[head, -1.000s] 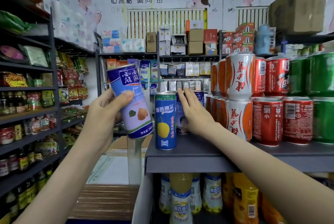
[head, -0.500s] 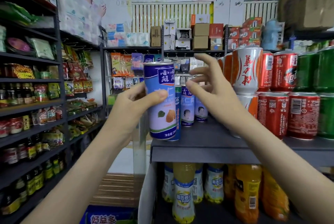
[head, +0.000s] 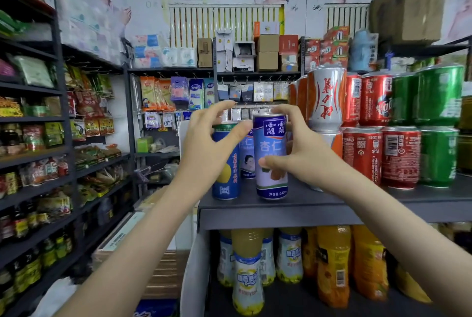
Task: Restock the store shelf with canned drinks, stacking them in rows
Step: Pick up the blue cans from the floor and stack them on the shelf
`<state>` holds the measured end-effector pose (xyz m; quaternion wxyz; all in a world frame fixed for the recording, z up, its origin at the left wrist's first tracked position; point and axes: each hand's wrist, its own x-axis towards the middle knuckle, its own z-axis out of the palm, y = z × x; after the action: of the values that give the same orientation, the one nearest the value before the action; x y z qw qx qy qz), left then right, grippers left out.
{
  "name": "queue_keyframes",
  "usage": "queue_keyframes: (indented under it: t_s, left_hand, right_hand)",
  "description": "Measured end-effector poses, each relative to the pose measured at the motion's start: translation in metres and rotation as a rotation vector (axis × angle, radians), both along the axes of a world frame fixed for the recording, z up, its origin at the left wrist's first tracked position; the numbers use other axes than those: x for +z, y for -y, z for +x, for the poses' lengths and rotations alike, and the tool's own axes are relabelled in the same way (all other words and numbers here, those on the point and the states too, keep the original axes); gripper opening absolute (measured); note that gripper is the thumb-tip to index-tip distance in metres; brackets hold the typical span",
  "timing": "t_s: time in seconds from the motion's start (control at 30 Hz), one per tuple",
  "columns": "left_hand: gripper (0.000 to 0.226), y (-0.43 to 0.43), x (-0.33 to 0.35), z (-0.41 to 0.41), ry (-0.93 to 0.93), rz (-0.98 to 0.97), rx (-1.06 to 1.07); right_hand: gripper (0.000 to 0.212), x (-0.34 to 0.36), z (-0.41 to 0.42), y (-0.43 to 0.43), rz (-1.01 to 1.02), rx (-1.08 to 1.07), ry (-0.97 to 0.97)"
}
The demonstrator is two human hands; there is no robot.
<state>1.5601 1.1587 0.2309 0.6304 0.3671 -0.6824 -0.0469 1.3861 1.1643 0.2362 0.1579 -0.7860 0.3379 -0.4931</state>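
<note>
Here, on the grey metal shelf (head: 281, 212), a dark blue slim can with a yellow fruit (head: 226, 176) stands just left of the tall lavender-and-blue almond drink can (head: 272, 178). A pale blue can (head: 247, 155) sits behind and between them, and stacked silver-and-orange cans (head: 325, 97), red cola cans (head: 378, 102) and green cans (head: 439, 97) crowd the right. The lavender can is upright at the shelf's front, long axis vertical, label facing the camera. The right hand (head: 304, 153) grasps it; the left hand (head: 204, 145) hovers, loosely arched, released.
</note>
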Motion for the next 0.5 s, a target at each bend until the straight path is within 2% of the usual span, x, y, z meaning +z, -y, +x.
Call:
queue_keyframes:
  t_s: [0.1, 0.27, 0.33, 0.4, 0.5]
  left_hand:
    - [0.052, 0.016, -0.007, 0.006, 0.060, -0.007, 0.146]
    - [0.050, 0.036, -0.016, 0.013, 0.109, 0.013, 0.132]
    - [0.049, 0.039, -0.015, 0.015, 0.138, -0.007, 0.133]
    - [0.048, 0.040, -0.013, 0.018, 0.159, -0.009, 0.111]
    - [0.046, 0.042, -0.012, 0.023, 0.179, -0.016, 0.036]
  right_hand:
    - [0.075, -0.005, 0.002, 0.016, 0.038, -0.052, 0.020]
    - [0.081, -0.009, 0.009, 0.041, 0.044, -0.128, 0.010]
    - [0.090, -0.011, 0.010, 0.048, -0.094, -0.287, -0.165]
    - [0.096, -0.012, 0.010, 0.050, -0.320, -0.468, -0.397]
    - [0.086, -0.011, 0.012, 0.053, -0.571, -0.579, -0.635]
